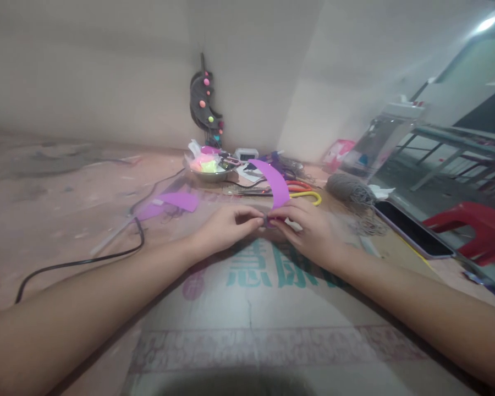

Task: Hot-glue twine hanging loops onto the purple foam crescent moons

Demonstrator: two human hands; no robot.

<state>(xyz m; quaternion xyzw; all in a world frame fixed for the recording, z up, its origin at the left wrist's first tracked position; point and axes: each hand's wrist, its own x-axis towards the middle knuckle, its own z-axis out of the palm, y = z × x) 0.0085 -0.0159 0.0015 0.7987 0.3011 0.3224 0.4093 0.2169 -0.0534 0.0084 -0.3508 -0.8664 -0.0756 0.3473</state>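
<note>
A curved purple paper strip [275, 182] stands up from the fingers of my right hand [307, 225], which pinch its lower end. My left hand [226, 226] is closed with thumb and forefinger together, its tips close beside the right fingertips. A small dark bit shows between the two hands, too blurred to name. Just behind the right hand lie scissors with red and yellow handles [311, 196]. To the left, more purple paper pieces [179, 201] rest on the table.
A metal bowl [212, 176] of colourful bits stands at the back, below a dark crescent ornament [198, 104] with coloured balls. Grey yarn [348, 190], a phone [414, 228] and a clear plastic container [385, 137] are at right. A black cable [82, 263] crosses the left side. Printed cardboard [214, 313] lies underneath.
</note>
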